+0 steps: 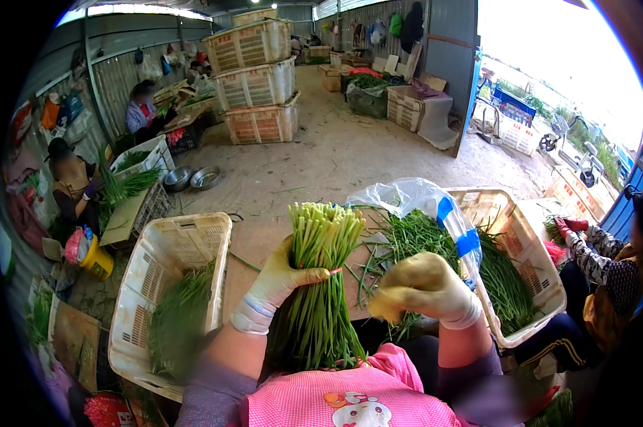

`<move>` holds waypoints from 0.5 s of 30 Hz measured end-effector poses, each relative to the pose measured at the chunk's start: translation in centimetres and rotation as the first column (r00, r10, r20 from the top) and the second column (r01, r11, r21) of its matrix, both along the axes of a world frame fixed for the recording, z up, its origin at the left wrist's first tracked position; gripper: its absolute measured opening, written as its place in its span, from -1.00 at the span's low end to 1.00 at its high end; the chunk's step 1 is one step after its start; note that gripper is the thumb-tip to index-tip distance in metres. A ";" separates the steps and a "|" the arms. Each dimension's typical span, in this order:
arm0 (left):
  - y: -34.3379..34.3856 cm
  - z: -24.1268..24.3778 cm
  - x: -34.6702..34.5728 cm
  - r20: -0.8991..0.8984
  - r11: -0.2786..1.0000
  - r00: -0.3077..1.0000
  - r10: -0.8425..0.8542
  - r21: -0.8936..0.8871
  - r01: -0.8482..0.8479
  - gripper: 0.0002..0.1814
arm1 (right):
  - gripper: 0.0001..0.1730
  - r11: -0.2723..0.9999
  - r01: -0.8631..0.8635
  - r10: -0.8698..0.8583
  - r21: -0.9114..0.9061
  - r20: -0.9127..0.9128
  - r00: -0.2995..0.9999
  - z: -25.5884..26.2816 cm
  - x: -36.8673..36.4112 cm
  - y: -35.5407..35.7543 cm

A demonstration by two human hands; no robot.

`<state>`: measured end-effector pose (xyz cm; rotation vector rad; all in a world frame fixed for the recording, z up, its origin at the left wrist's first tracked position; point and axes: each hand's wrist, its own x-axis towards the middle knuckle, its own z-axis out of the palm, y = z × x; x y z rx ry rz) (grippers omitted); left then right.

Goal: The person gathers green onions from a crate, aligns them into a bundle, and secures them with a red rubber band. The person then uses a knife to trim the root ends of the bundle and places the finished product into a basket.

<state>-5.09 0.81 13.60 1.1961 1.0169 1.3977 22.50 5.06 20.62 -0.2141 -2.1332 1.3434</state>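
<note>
My left hand, in a stained pale glove, grips a thick upright bundle of long green stalks, probably garlic chives, with pale cut ends at the top. A red band circles the bundle beside my thumb. To the right of it hovers my right hand, gloved too, fingers curled and slightly blurred; whether it holds anything is hidden. Loose green stalks lie on the board behind the hands, partly under clear plastic with blue tape.
A plastic crate with greens stands left, another crate right. A co-worker's red-gloved hands are at far right; two people work at left. Stacked crates, metal bowls and a yellow bucket stand beyond.
</note>
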 end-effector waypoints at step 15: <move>1.5 2.9 1.2 -0.335 0.974 0.937 0.095 0.224 -0.019 0.07 | -0.74 0.907 0.070 -0.029 0.416 -0.104 0.994 10.6 0.3 -8.5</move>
